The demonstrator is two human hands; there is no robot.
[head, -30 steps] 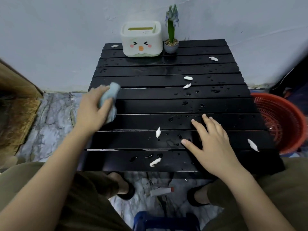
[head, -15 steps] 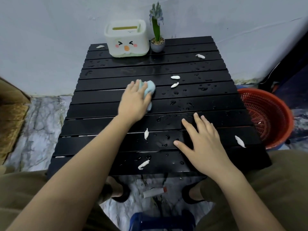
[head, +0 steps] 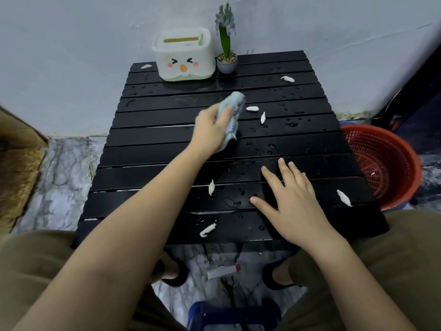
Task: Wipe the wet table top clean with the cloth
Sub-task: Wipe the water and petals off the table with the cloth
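Note:
A black slatted table top (head: 152, 139) lies in front of me, dotted with water drops (head: 272, 146) mostly on its right half. My left hand (head: 210, 130) is closed around a bunched light-blue cloth (head: 235, 108) over the middle slats, just left of two white scraps (head: 252, 108). My right hand (head: 291, 201) rests flat with fingers spread on the near right slats, holding nothing. Several more small white scraps (head: 211, 187) lie scattered over the table.
A white tissue box with a cartoon face (head: 182, 58) and a small potted plant (head: 226, 60) stand at the table's far edge by the wall. A red plastic basket (head: 381, 163) sits on the floor at the right. My knees, feet and a blue stool (head: 233, 314) are below.
My left hand carried the cloth from the table's left edge to the right and farther back, toward the middle scraps. My right hand stayed flat in place.

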